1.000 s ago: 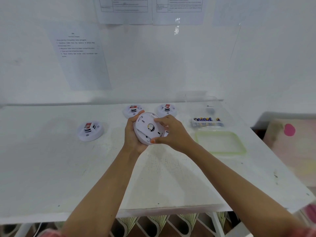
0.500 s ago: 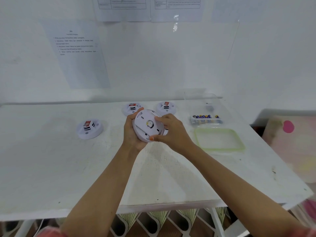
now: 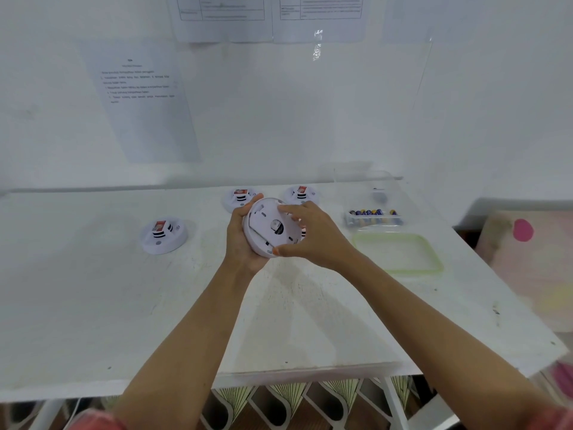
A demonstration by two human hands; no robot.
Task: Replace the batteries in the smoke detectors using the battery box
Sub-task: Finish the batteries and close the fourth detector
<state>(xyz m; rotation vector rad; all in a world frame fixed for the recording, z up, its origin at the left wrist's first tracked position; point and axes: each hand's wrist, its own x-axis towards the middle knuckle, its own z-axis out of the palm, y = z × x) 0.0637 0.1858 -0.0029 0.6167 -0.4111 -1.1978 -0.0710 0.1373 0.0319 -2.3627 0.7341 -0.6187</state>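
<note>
Left hand (image 3: 240,240) cradles smoke detector (image 3: 269,226), back side up, above table (image 3: 93,305) centre; right hand (image 3: 313,235) grips its rim. Battery box (image 3: 375,217) near far right corner.

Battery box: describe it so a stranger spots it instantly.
On the white table, go to the far right. Behind the green-rimmed tray sits the battery box, a clear container. Only it holds a row of blue batteries.

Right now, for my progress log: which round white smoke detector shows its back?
The smoke detector held in the left hand and right hand; the other three lie on the white table, red stickers up.
</note>
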